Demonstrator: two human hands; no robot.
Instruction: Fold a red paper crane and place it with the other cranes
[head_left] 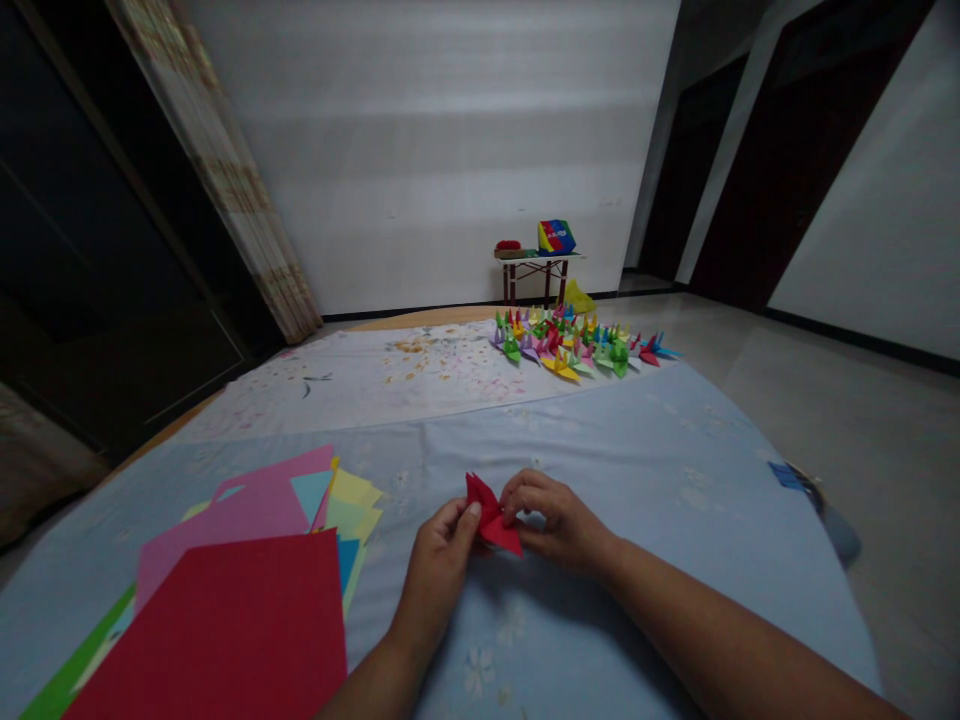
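A folded red origami crane point(491, 522) is held between my two hands, just above the blue cloth. My left hand point(446, 545) pinches its left side, thumb on top. On the other side my right hand point(553, 515) grips the paper's right part between curled fingers and thumb. One pointed tip rises at the upper left and another flap points down to the right. Part of the paper is hidden behind my fingers. To the left lies a stack of coloured sheets, with a red sheet point(225, 630) nearest and a pink sheet point(247, 510) behind it.
Many folded paper cranes point(577, 345) in several colours stand at the table's far right. A pale flowered cloth point(420, 375) overlaps the blue tablecloth point(637, 450). Behind, a small table point(536, 260) carries a colourful bag point(556, 237). A curtain point(225, 170) hangs at left.
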